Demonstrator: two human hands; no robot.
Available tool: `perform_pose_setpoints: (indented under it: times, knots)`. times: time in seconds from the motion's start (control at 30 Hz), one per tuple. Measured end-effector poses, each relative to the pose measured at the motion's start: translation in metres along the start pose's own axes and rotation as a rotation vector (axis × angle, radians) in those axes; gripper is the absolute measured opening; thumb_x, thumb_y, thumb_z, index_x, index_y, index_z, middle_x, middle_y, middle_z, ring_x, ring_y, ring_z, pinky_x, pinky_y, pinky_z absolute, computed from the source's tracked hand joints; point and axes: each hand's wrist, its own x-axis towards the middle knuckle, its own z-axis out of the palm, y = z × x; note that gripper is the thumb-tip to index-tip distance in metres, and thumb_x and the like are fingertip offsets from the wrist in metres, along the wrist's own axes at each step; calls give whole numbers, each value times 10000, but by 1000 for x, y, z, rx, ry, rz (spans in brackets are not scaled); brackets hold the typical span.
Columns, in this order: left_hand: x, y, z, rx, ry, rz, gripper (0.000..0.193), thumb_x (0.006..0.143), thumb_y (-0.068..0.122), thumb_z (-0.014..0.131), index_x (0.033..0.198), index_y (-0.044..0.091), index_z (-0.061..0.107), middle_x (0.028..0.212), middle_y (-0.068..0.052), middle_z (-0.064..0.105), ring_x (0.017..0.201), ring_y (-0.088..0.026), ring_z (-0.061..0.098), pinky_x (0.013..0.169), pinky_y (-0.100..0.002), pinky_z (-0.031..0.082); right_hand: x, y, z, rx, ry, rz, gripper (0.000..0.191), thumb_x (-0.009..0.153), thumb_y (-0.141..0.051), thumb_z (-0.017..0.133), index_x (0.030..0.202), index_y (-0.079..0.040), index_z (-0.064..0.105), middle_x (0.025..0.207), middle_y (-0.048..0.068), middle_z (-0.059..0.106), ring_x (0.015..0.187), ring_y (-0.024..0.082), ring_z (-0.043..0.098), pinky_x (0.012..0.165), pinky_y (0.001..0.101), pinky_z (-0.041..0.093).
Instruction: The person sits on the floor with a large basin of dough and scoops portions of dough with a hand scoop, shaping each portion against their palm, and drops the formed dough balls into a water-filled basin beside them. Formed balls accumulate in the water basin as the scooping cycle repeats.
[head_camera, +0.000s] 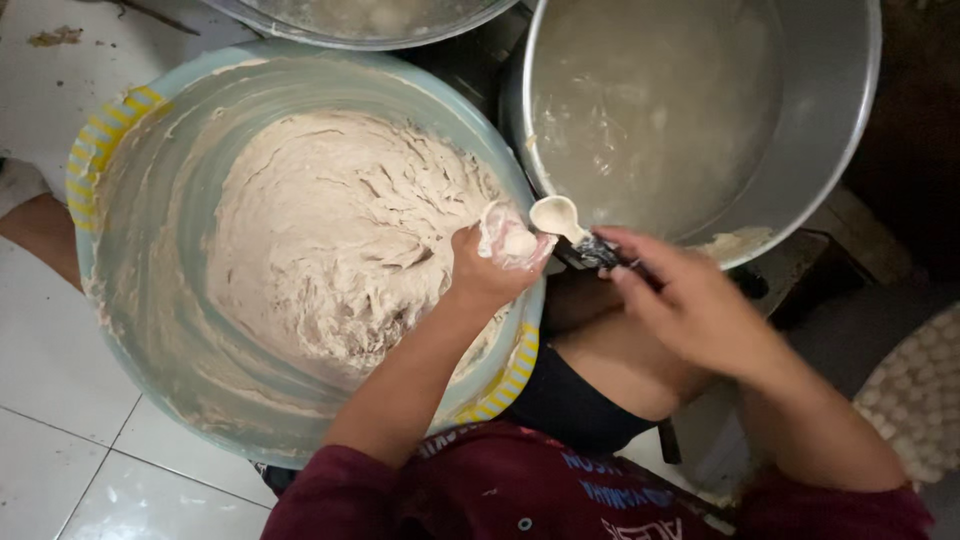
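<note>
A large pale-blue basin with yellow striped handles holds a mound of thick beige paste. My left hand hovers over the basin's right rim, clenched on a lump of that paste that bulges out between thumb and fingers. My right hand grips a dark-handled spoon whose paste-coated bowl touches the squeezed lump. Directly beyond the spoon stands a wide metal pot filled with cloudy liquid.
A second metal vessel shows at the top edge. White floor tiles lie to the left and below. My knee sits under both hands, and a pale woven mat lies at the right.
</note>
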Motion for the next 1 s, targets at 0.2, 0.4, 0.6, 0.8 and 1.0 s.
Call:
perform_pose_setpoints:
  times: [0.2, 0.4, 0.6, 0.8, 1.0]
  knots:
    - [-20, 8, -12, -342, -345, -520, 221, 726, 235, 832, 828, 106, 685, 768, -109, 699, 720, -317, 710, 654, -401, 566, -6, 10, 43, 46, -92, 7, 473, 982, -120, 586, 1455, -112, 574, 995, 38, 753, 814, 109, 672, 731, 278, 539]
    - [-29, 1, -28, -52, -393, -584, 198, 712, 270, 842, 742, 112, 728, 655, -125, 693, 596, -350, 671, 590, -466, 524, -16, 27, 34, 144, -70, 151, 547, 975, -154, 611, 1520, -141, 563, 1041, 147, 754, 795, 235, 666, 694, 354, 542]
    - [-43, 14, -22, -210, -262, -522, 244, 804, 251, 811, 705, 108, 642, 638, -88, 649, 570, -335, 640, 561, -429, 521, -4, 37, 9, -364, 175, -69, 452, 949, -162, 664, 1397, -107, 634, 1114, 202, 720, 893, 294, 688, 772, 376, 537]
    - [-29, 18, -27, -230, -114, -385, 258, 857, 158, 833, 801, 83, 593, 666, -77, 637, 570, -317, 644, 555, -390, 514, -15, 7, 0, -77, 89, 238, 448, 984, -236, 616, 1429, -182, 617, 872, 150, 736, 730, 280, 706, 665, 374, 555]
    - [-27, 34, -20, -395, -165, -445, 241, 729, 194, 820, 832, 69, 642, 690, -103, 663, 608, -309, 682, 592, -382, 556, -32, -9, 31, -289, 76, -152, 460, 970, -180, 644, 1425, -135, 598, 1096, 105, 729, 836, 156, 659, 695, 293, 530]
